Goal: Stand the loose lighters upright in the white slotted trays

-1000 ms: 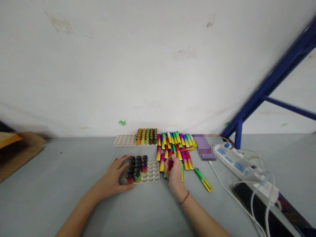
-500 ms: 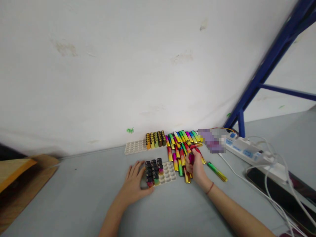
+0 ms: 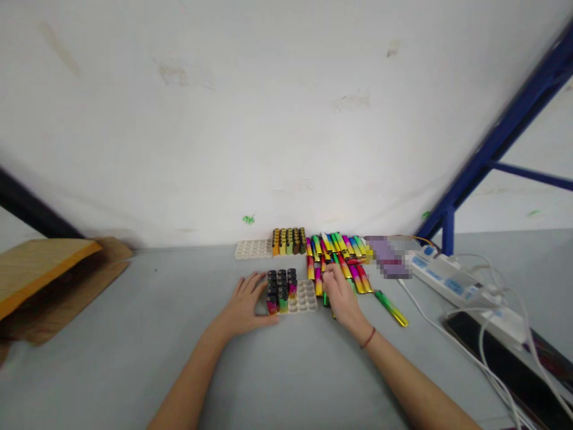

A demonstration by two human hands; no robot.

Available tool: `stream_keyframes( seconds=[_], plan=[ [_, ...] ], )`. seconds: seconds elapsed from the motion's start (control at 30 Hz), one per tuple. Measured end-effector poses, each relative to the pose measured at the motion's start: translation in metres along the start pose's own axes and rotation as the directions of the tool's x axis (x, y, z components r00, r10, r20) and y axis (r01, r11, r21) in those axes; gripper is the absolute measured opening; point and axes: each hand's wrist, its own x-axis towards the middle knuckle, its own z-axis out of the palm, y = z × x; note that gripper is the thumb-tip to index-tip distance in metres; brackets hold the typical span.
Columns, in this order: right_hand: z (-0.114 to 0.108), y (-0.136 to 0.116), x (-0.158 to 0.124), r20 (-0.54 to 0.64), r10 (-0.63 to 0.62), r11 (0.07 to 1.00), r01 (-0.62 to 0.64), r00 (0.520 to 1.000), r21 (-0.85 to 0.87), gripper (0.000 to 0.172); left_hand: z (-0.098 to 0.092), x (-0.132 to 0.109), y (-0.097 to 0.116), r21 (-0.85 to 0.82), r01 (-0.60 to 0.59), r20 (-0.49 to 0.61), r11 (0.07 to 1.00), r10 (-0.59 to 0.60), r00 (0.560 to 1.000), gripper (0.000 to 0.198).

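Our right hand [image 3: 342, 297] is down among the loose lighters [image 3: 347, 263], just right of the tray [image 3: 308, 298].
Its fingers curl, and we cannot tell if they pinch one. Our left hand [image 3: 248, 303], fingers spread, rests against the tray's left side, by the upright lighters [image 3: 280, 289]. The loose ones lie flat and touching, long axes toward the wall, so lifting one would need a narrow pinch.

Lighters [image 3: 340, 266], loose: glossy, metallic-looking rainbow shells, mirror sheen
Tray [image 3: 307, 298]: off-white plastic, matt, moulded
Table [image 3: 286, 370]: grey, smooth, matt
Wall [image 3: 268, 119]: white, matt, scuffed and stained in patches
Cardboard [image 3: 49, 280]: brown, dull, papery
Power strip [image 3: 447, 279]: white plastic, slight gloss
Frame [image 3: 505, 134]: blue painted metal, smooth
Black slab [image 3: 496, 358]: glossy, reflective
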Motion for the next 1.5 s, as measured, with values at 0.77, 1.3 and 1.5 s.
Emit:
stream_keyframes(
  seconds=[0.77, 1.3, 1.5],
  plan=[
    [0.021, -0.012, -0.017, 0.29, -0.501, 0.678, 0.578, 0.816, -0.454, 0.025, -0.006, -0.001, 0.01, -0.03, 0.038, 0.028, 0.999, -0.037, 0.999, 0.091],
    [-0.109, 0.004, -0.025, -0.036, 0.276, 0.184, -0.09, 0.96, -0.979, 0.024, 0.001, 0.001, -0.005, -0.005, -0.008, -0.019, 1.0, 0.008, 1.0, 0.086],
    [-0.108, 0.02, -0.027, -0.064, 0.239, 0.294, -0.135, 0.969, -0.946, 0.014, 0.004, 0.002, -0.008, 0.005, -0.019, -0.05, 1.0, 0.019, 0.999, 0.085]
  ],
)
